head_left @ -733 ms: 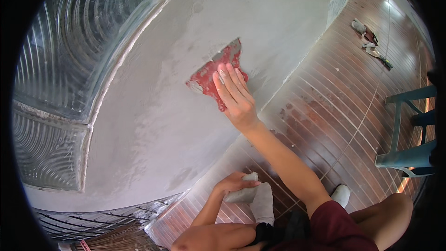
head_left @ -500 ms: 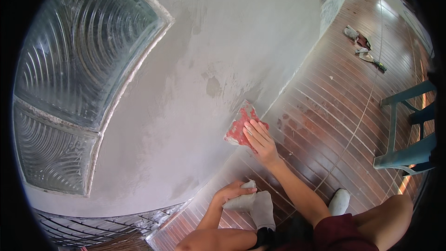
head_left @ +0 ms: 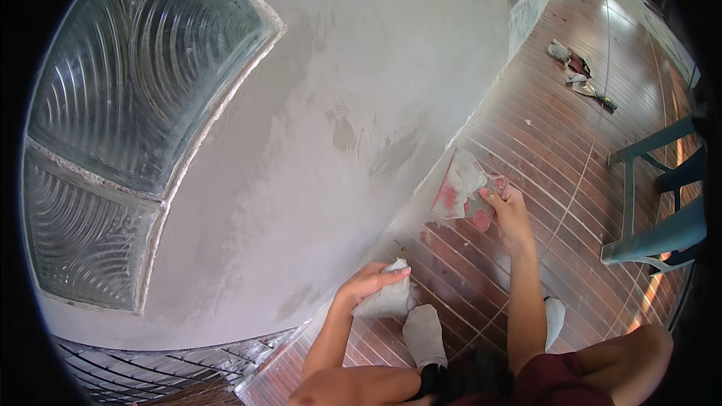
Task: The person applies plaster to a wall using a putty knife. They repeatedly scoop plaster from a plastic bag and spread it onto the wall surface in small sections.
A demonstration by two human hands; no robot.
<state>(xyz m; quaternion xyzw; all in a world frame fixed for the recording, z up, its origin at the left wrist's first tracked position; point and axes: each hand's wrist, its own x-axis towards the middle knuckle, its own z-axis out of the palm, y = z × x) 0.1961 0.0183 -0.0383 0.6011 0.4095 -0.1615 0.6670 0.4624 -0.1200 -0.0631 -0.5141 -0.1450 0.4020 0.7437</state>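
Observation:
A flat red spreader [head_left: 447, 197] is held in my right hand [head_left: 514, 219], thumb on top and fingers beneath. Wet pale grey putty [head_left: 468, 173] lies heaped across its upward face. It is tilted over the floor beside the wall's base, apart from the wall. My left hand [head_left: 362, 286] wraps round a whitish, putty-smeared bag [head_left: 385, 302], close to my socked foot [head_left: 423, 331]. What the bag holds is hidden. Damp patches and streaks mark the grey plastered wall [head_left: 286, 203] in front of me.
Glass blocks [head_left: 150, 68] with a rough raised edge are set in the wall at left. A dark metal lattice [head_left: 150, 368] lies lower left. A green plastic stool [head_left: 654, 244] stands at right on the brown grooved tile floor [head_left: 526, 135]. Farther off lie cloths and a tool [head_left: 594, 94].
My right hand has drawn the spreader off the wall, to the right, and turned it so the putty-covered face shows. My left hand with the bag has risen slightly.

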